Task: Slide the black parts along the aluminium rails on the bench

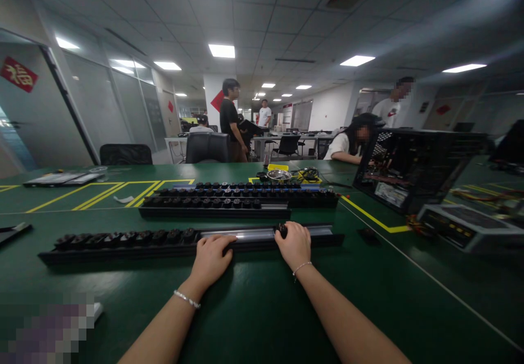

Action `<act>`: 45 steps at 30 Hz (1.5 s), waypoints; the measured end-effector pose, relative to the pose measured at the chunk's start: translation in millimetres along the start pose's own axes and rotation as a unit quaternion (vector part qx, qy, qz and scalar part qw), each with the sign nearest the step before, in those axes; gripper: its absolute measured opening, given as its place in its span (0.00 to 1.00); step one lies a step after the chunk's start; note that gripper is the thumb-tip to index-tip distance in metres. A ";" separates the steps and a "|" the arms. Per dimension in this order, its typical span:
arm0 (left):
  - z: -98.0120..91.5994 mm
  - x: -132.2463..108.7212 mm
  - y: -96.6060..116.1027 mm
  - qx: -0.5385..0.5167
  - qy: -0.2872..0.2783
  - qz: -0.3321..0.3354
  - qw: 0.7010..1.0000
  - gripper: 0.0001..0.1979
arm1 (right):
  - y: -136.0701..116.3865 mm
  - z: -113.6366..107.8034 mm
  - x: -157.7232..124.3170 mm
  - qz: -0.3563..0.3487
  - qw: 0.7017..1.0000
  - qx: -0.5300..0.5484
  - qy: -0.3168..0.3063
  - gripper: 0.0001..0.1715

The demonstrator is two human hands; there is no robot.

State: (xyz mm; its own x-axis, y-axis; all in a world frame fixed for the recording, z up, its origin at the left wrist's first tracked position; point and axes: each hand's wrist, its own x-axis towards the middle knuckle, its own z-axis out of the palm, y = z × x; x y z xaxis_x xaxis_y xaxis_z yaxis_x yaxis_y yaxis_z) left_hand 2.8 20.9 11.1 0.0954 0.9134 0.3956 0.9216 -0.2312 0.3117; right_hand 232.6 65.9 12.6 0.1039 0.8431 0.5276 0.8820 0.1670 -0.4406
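A long black rail [262,242] with a shiny metal channel lies across the green table in front of me. Several black round knobbed parts [143,237] sit in a row along its left part. My left hand [213,256] grips the near wall of the rail, fingers over the wall and thumb in front. Toward the rail's right end, my right hand [297,242] is closed around a small black round part [281,230], at the channel. The fingers partly hide this part, and I cannot tell whether it touches the metal.
Behind are more filled rails [213,204], a metal dish [279,175] and cables [310,175]. An open computer case [417,167] and a power supply [470,225] stand to the right. A co-worker [347,143] sits beyond the case. A pixelated object [49,328] lies front left.
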 end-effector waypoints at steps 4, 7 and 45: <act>1.3 -0.3 -1.9 0.000 0.004 0.005 1.000 0.17 | 3.1 -2.5 0.6 0.005 1.000 -0.005 0.006 0.15; 2.1 -0.3 -2.6 0.000 0.007 0.007 1.000 0.17 | 4.1 -3.5 0.6 0.011 1.000 -0.004 0.000 0.16; 2.5 0.9 -1.3 0.007 0.006 0.000 1.000 0.17 | 16.9 -13.9 6.3 0.062 0.996 -0.057 -0.015 0.15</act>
State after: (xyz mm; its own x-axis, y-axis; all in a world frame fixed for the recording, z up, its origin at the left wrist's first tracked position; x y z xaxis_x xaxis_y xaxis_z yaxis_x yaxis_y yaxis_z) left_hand 2.6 22.8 8.9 0.0901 0.9094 0.4060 0.9268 -0.2258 0.3001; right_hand 254.6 66.9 18.5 0.2027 0.8693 0.4508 0.9101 0.0026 -0.4143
